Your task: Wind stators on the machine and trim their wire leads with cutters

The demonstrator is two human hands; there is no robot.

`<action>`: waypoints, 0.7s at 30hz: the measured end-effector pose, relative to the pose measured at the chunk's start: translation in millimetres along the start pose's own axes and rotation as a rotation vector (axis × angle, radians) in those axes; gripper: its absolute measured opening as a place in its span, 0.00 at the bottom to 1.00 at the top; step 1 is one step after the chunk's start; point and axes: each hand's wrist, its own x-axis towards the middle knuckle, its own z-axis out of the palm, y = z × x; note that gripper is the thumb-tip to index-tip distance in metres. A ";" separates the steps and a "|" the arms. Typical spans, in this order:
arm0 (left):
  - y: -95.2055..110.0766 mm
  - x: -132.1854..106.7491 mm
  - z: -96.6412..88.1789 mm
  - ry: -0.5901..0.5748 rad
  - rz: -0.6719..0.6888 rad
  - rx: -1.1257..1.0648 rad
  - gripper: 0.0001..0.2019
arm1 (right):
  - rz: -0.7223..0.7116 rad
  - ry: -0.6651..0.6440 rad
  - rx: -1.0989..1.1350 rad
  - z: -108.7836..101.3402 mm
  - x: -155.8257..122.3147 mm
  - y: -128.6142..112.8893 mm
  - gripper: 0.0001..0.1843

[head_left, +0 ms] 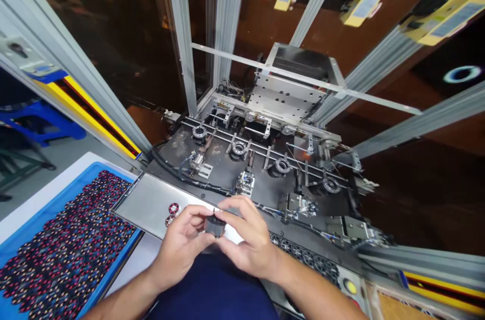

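My left hand (181, 244) and my right hand (248, 239) meet in front of me, both pinched around a small dark round part (215, 223). The fingers of each hand curl onto its sides. They hover over the near edge of a grey metal plate (146, 204). Two small red-and-copper wound parts (172, 211) lie on that plate just left of my left thumb.
A blue tray (64, 239) filled with several red-and-copper wound parts sits at the left. Behind the plate stands a machine bed (261, 163) with ring-shaped holders on rails, cables and clamps. Aluminium frame posts and yellow hanging units surround it. A yellow button (350, 287) is at the right.
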 end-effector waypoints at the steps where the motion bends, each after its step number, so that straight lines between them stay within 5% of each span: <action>1: -0.6 -0.8 -1.7 0.009 0.011 0.039 0.13 | 0.035 -0.047 0.044 -5.0 2.4 -1.9 0.24; 8: 5.3 -4.2 -18.5 -0.065 0.286 0.632 0.17 | 0.346 -0.529 0.493 -38.6 29.1 1.7 0.09; 12: 15.0 -5.4 -13.2 -0.149 0.438 0.749 0.18 | 0.324 -0.741 0.710 -38.4 29.7 8.2 0.12; 15: 4.2 -9.2 -18.8 -0.141 0.363 0.741 0.24 | 0.281 -0.798 0.715 -41.2 33.1 15.8 0.12; 18: -24.9 -5.8 -45.5 0.056 0.222 0.673 0.28 | 0.292 -0.752 0.422 -54.9 53.0 47.1 0.13; 21: -61.2 6.6 -87.9 0.520 0.151 0.760 0.25 | 0.359 -0.620 -0.010 -70.0 82.1 108.3 0.17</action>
